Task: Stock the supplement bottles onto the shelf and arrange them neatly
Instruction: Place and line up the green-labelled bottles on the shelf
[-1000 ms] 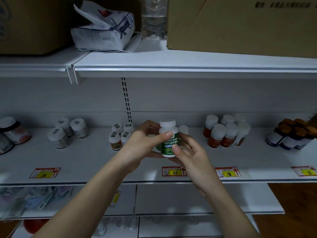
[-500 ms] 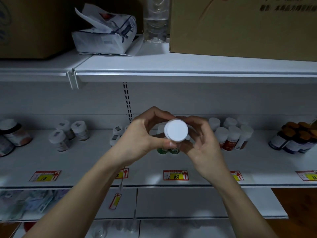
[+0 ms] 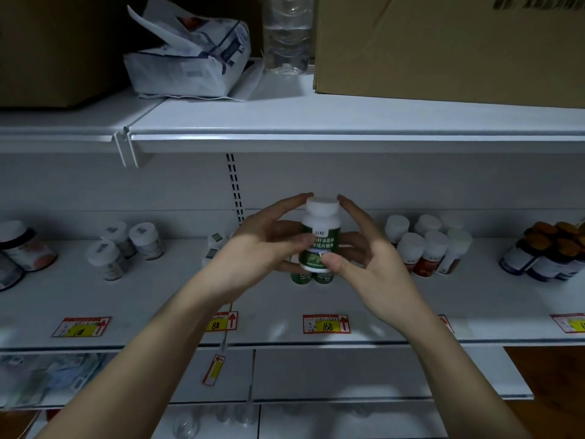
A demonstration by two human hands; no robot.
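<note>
Bottle (image 3: pixel 320 240) upright, pinched by left hand (image 3: pixel 262 248) and right hand (image 3: pixel 367 258), thumbs on label; likely placing: lower beside 2 green bottles (image 3: pixel 311 276) at 6 o'clock.

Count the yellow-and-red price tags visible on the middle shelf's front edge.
5: one at far left, one marked 88 beside the left forearm, one marked 168 at centre, one mostly hidden behind the right wrist, one cut off at far right. Others may be hidden.
</note>
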